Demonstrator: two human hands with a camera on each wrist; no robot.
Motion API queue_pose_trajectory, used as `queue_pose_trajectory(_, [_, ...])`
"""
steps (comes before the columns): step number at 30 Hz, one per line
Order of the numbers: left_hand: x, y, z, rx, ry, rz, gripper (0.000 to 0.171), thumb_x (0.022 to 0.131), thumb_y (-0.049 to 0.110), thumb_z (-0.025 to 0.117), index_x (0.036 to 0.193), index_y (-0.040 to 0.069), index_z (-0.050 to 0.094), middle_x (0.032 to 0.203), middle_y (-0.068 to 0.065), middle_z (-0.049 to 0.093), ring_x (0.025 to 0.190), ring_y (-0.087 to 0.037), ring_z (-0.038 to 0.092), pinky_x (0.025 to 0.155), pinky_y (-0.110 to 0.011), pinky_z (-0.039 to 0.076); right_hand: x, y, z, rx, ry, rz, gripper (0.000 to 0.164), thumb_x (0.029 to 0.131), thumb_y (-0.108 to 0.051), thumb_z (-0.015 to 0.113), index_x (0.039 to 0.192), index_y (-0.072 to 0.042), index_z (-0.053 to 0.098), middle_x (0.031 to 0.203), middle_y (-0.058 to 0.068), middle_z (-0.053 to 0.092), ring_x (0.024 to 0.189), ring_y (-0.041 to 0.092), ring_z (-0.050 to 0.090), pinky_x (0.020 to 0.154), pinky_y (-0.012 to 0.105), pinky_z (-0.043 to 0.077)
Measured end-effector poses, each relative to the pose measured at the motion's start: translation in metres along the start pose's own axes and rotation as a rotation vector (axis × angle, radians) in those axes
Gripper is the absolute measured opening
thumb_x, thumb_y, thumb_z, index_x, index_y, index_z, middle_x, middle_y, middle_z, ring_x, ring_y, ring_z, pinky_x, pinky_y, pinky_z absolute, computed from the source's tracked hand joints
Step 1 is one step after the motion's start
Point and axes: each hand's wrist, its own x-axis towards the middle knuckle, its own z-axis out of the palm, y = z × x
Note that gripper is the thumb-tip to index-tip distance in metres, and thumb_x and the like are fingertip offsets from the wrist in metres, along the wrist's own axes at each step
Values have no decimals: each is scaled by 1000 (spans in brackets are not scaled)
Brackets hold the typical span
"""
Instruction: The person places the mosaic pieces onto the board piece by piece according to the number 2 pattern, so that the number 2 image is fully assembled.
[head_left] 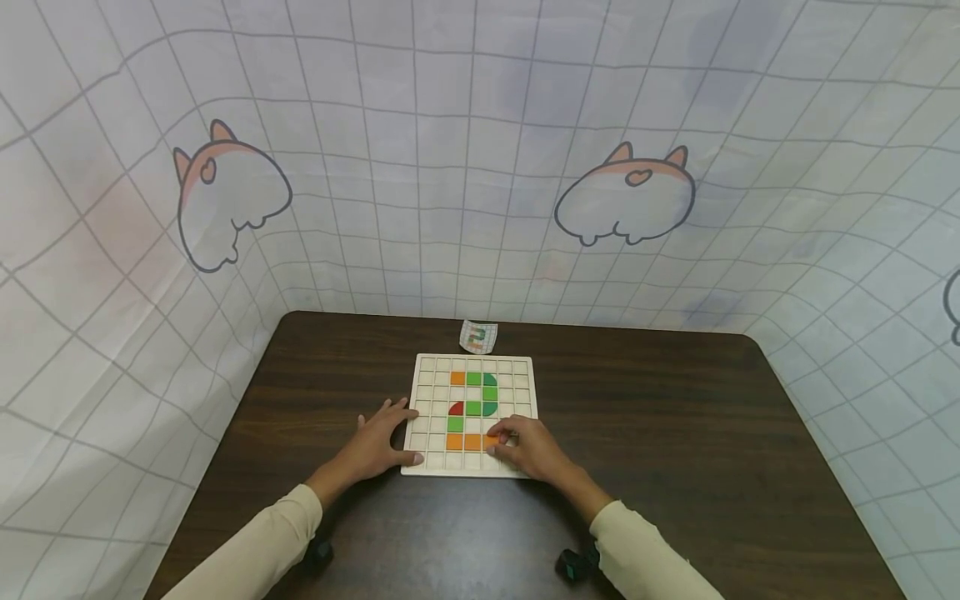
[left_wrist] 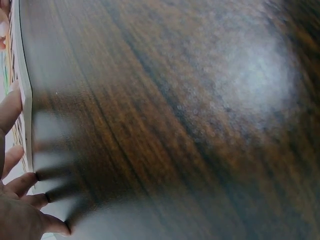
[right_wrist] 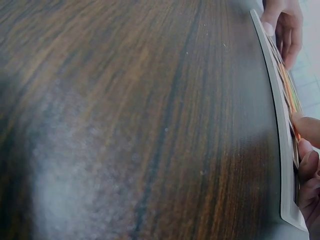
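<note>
A pale square grid board [head_left: 514, 377] lies on the table, with several coloured tiles set in its cells. A run of orange, green and red tiles forms a figure like a 2. My left hand [head_left: 378, 442] is spread at the board's left edge, thumb and fingertips touching the rim. Near the lower right of the figure, my right hand [head_left: 532, 448] pinches an orange tile [head_left: 490, 441] between thumb and curled fingers, at the end of the bottom orange row. In the right wrist view, those fingers [right_wrist: 309, 131] are low over the board and partly hide the tile.
A small paper card [head_left: 478, 337] with a printed coloured pattern lies just behind the board. Dark wood table [head_left: 645, 408] surrounds the board. A white grid-patterned curtain [head_left: 465, 167] encloses the back and sides. A small black object [head_left: 573, 566] sits by the right sleeve.
</note>
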Motion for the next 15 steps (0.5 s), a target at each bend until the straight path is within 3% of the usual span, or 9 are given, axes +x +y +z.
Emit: queue_pose_trajectory(15, [-1,1,-1,0,-3,-6,76,81,37,84,144,9,53,162,-19,31,152,-45,18,111,-79,5,-1,-1,0,3,4,14,15,88,-16,78,101,-9,76,84,-4,64,77,11,56,71,22,44])
